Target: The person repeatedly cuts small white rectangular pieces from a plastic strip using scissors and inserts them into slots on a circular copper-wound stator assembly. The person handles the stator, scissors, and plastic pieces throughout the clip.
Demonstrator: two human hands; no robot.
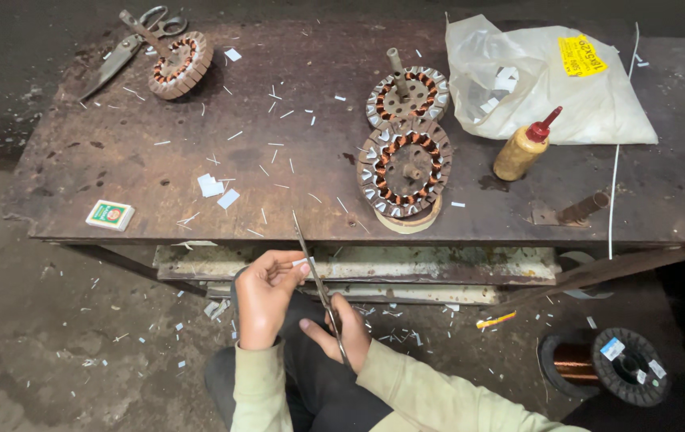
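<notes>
My right hand (341,330) grips a pair of scissors (316,280) whose thin blades point up toward the table's front edge. My left hand (266,294) pinches a small white paper strip (301,262) right beside the blades. Both hands are in front of the rusty metal table (158,160), below its edge. Two round motor stators with copper windings (404,168) lie stacked on the table straight ahead, and a third one (408,94) sits just behind them.
A fourth stator (180,64) and a second pair of scissors (130,44) lie far left. A yellow glue bottle with red cap (523,148), a white plastic bag (546,80), a small box (110,214) and paper scraps rest on the table. A copper wire spool (602,364) stands on the floor at right.
</notes>
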